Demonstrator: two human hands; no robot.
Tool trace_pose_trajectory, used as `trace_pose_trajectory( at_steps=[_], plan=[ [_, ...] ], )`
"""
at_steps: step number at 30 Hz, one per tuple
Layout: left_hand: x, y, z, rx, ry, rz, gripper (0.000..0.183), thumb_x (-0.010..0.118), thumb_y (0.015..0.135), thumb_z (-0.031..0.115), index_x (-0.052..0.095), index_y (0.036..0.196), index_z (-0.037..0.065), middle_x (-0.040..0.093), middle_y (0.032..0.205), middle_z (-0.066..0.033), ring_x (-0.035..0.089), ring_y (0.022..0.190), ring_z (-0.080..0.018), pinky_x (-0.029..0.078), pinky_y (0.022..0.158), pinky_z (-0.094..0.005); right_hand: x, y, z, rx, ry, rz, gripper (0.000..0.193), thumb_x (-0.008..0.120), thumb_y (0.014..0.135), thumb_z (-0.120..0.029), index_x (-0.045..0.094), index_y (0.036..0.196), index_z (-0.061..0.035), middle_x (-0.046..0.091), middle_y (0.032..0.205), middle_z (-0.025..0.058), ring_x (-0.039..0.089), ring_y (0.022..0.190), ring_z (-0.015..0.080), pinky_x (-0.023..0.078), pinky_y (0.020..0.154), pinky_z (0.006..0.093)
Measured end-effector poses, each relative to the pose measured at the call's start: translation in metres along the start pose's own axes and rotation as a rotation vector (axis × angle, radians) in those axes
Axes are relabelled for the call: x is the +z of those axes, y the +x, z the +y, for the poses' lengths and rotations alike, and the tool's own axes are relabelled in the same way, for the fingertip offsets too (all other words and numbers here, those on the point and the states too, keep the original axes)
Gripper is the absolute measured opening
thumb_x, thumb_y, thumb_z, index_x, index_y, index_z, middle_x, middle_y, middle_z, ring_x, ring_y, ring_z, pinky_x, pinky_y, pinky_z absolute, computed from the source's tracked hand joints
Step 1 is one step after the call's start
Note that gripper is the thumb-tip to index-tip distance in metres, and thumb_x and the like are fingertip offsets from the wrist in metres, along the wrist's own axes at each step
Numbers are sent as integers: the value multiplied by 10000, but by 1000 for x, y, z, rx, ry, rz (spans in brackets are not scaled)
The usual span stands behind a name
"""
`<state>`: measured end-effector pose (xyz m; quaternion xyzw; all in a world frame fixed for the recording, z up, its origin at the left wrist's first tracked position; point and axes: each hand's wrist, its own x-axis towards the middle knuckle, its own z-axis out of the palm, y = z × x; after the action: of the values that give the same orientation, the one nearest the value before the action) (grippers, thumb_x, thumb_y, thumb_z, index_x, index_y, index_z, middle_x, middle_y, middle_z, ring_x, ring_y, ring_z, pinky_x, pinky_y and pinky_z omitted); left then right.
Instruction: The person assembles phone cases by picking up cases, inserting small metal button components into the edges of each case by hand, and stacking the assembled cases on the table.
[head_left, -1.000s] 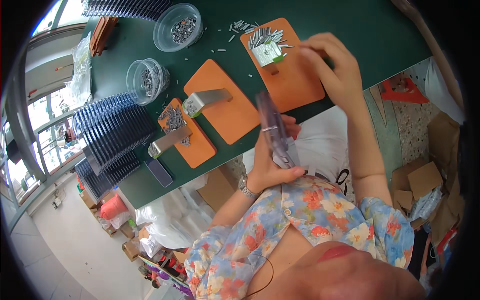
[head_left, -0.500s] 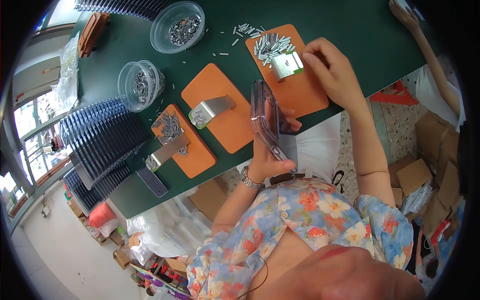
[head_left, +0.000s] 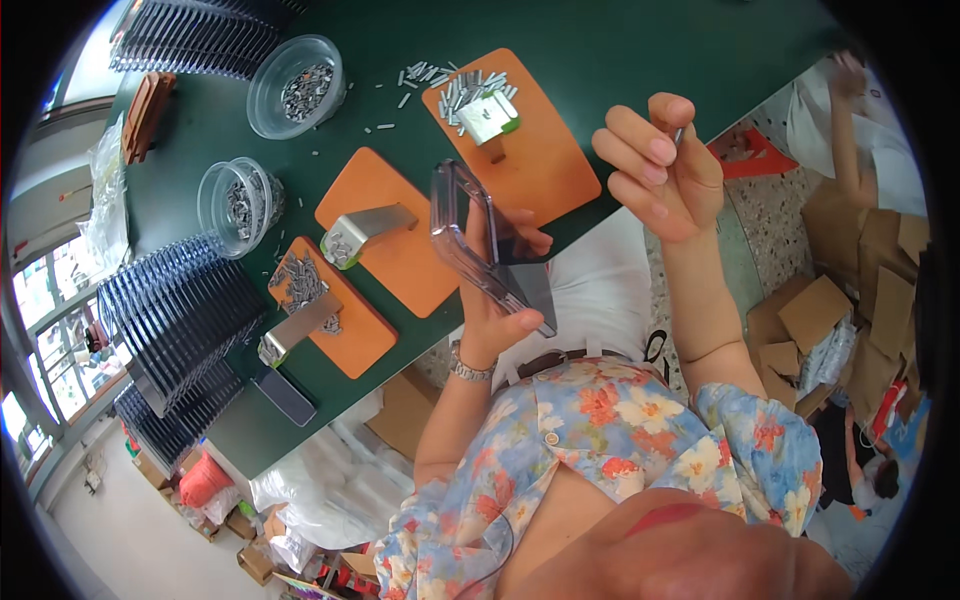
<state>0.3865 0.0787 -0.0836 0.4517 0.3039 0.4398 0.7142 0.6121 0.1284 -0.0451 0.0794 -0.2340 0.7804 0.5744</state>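
Note:
My left hand (head_left: 490, 325), with a metal watch at the wrist, grips a clear plastic case (head_left: 447, 215) with rounded corners, held tilted over the table's near edge. Fingers show behind the case. To the right, my right hand (head_left: 665, 180) is raised off the table, pinching a small metal strip (head_left: 679, 135) between its fingertips. On the far orange board (head_left: 555, 130) stands a bent metal bracket (head_left: 489, 117) with a green edge, beside a pile of short silver strips (head_left: 462, 93). The middle orange board (head_left: 375, 190) carries another bracket (head_left: 370, 230).
A near orange board (head_left: 360, 345) bears a bracket and grey strips (head_left: 303, 282). Clear tubs (head_left: 265, 85) of metal bits stand at the left. Dark cases stack in rows (head_left: 180, 310) beside a dark flat bar (head_left: 285, 397). Cardboard boxes (head_left: 815, 310) lie right; another person sits there.
My right hand has moved away from the far bracket, rightward and up, and a small metal strip now shows in its fingertips. The left hand still grips the case. The view has shifted.

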Motion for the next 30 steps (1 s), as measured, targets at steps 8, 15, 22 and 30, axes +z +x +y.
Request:
trace_pose_trajectory(
  at_steps=[8, 15, 22, 30],
  plan=[
    [1, -3, -7, 17, 65, 6, 1282, 814, 619, 600, 93, 1536, 67, 470, 1240, -141, 565, 1008, -231, 491, 845, -371, 6, -4, 1, 6, 44, -201, 291, 404, 1041, -261, 569, 1278, -222, 493, 968, 20, 442, 860, 133, 450, 610, 227],
    [-9, -7, 5, 35, 30, 15, 1256, 824, 638, 560, 100, 1533, 58, 456, 1255, -133, 549, 1019, -222, 470, 879, -380, 10, 3, 13, 26, 18, -139, 268, 436, 1032, -242, 584, 1250, -199, 501, 965, 26, 441, 850, 135, 431, 593, 224],
    [-21, -15, 20, 72, 22, -28, 973, 835, 651, 466, 358, 1356, -5, 480, 1239, -119, 566, 1054, -217, 470, 900, -369, 24, 32, 10, -41, -447, -3, 188, 515, 990, -166, 590, 1121, -52, 520, 874, 64, 435, 749, 134, 410, 517, 227],
    [-23, -15, 25, 69, 6, -32, 945, 827, 644, 469, 391, 1332, -10, 503, 1214, -106, 582, 1041, -189, 482, 920, -347, 41, 61, 14, 74, -851, 298, 217, 467, 991, -135, 558, 1092, 35, 442, 853, 41, 392, 757, 111, 416, 546, 197]
  ],
)
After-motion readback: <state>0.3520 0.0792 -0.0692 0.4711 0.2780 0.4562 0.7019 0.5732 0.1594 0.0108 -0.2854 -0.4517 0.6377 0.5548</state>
